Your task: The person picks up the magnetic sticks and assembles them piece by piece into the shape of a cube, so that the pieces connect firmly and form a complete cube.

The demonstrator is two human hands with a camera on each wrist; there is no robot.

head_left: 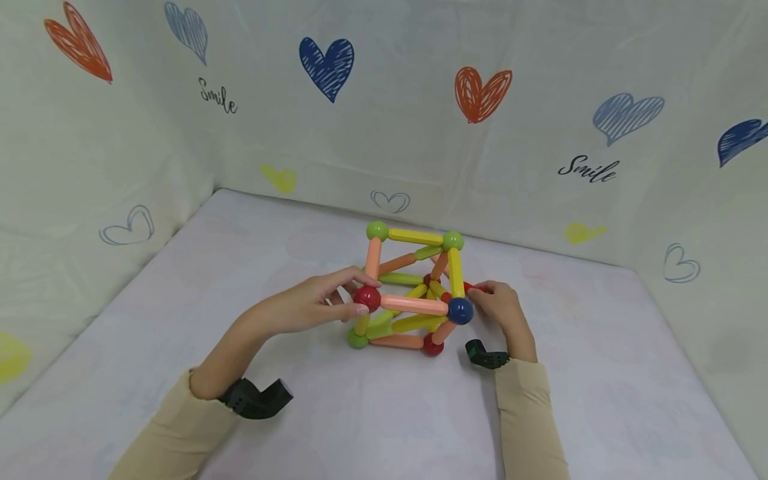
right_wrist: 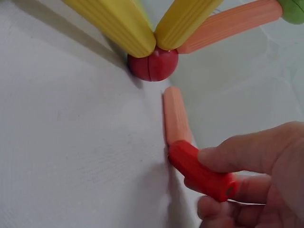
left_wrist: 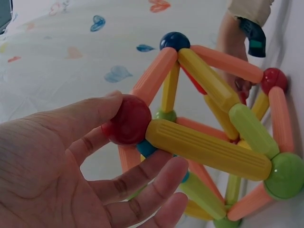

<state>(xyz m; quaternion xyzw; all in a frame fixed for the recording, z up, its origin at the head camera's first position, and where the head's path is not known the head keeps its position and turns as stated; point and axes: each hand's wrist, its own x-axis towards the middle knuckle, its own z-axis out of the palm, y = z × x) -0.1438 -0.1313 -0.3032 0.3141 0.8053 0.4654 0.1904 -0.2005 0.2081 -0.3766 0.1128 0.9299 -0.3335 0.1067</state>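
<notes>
A toy frame of colored building rods (head_left: 414, 305) and balls stands on the table between the hands. My left hand (head_left: 306, 303) pinches the red ball (left_wrist: 127, 119) at the frame's upper near-left corner, thumb on one side and fingers beneath. A blue ball (head_left: 461, 311) forms the near-right corner. Beside the frame's right side, my right hand (head_left: 503, 308) holds a short red rod (right_wrist: 199, 171) between thumb and fingers. In the right wrist view, the red rod's far end meets a salmon rod (right_wrist: 175, 114) near a red ball (right_wrist: 159, 64) of the frame.
Pale fabric covers the table (head_left: 420, 413). A white backdrop (head_left: 396, 133) printed with hearts and "Smile" rises behind and at the sides. A black wrist camera (head_left: 258, 399) sits on the left wrist, another camera (head_left: 486, 356) on the right.
</notes>
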